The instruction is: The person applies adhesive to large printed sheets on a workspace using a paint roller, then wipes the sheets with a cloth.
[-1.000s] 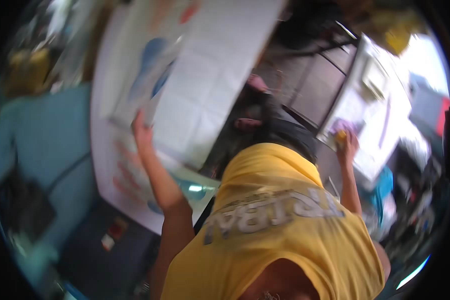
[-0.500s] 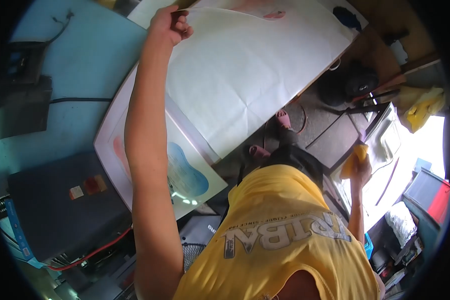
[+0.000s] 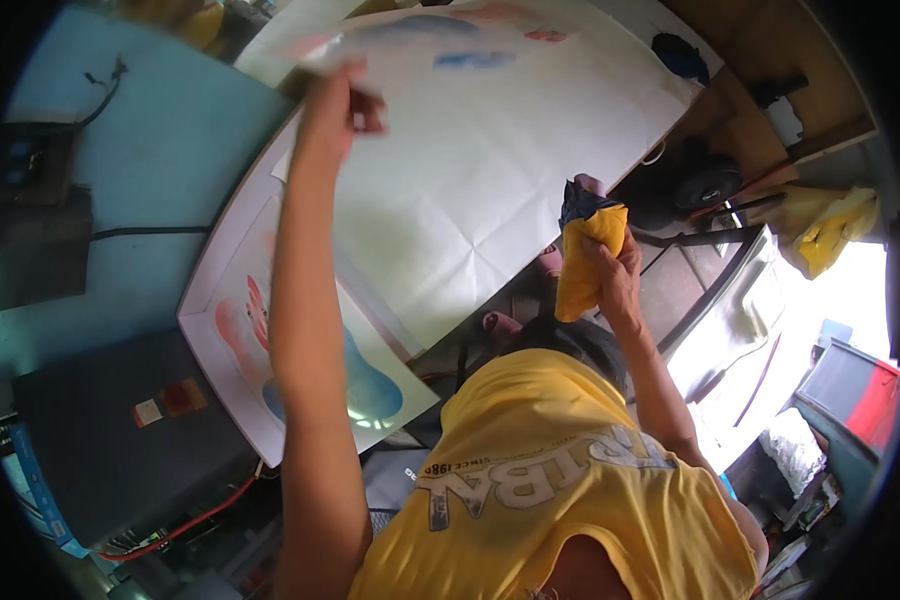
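Observation:
My left hand (image 3: pixel 342 112) is blurred above the left side of a large white sheet (image 3: pixel 460 190); whether its fingers grip anything is unclear. My right hand (image 3: pixel 615 268) is wrapped round a bundled yellow cloth (image 3: pixel 582 262) with a dark blue upper end, near the sheet's right edge. Blurred blue and pink marks show at the sheet's far end. Under my left forearm lies a pale panel (image 3: pixel 245 385) with a pink and a blue painted shape.
A dark box (image 3: pixel 100 400) stands at the lower left, against a light blue surface (image 3: pixel 180 130). A round black object (image 3: pixel 708 185) and a yellow bag (image 3: pixel 825 235) are at the right. A red and grey container (image 3: pixel 860 395) is at the far right.
My right hand has brought the yellow cloth up and left towards the sheet. My left hand has moved slightly down, away from the sheet's lifted edge. More blue marking shows at the far end.

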A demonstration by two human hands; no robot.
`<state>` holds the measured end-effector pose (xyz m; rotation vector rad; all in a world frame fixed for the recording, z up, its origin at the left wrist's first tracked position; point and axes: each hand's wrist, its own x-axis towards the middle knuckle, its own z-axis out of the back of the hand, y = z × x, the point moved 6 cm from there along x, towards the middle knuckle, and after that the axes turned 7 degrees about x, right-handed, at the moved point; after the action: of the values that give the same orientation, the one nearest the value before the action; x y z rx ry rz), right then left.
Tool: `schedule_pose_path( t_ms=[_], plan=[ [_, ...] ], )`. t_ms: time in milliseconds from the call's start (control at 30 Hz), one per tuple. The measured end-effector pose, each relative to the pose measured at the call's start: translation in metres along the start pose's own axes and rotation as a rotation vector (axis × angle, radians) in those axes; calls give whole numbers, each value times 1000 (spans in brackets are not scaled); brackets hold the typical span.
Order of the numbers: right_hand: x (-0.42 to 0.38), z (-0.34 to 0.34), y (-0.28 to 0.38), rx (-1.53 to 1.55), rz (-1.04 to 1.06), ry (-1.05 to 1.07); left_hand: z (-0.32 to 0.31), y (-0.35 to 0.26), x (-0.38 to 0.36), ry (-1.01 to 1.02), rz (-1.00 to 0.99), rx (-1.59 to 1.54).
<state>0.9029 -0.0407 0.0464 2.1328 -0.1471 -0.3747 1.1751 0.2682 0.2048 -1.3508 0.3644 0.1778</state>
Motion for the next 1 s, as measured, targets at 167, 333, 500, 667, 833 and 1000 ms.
schedule_pose_path(
  t_ms=[167,333,500,667,833,1000],
  plan=[
    [61,-54,47,-170,58,87,17,258,4,-42,278,-97],
    [152,-177,-69,-974,616,481,8,361,12,-274,338,-156],
    [181,-200,-237,-1248,818,809,28,436,25,-303,303,-49],
    [296,-143,-211,-1284,461,910,8,387,18,-450,538,-217],
    [546,13,-77,-1656,948,330,3,381,18,-442,600,-195],
    [692,170,61,-1735,663,22,28,352,6,-576,452,-82]
  ],
)
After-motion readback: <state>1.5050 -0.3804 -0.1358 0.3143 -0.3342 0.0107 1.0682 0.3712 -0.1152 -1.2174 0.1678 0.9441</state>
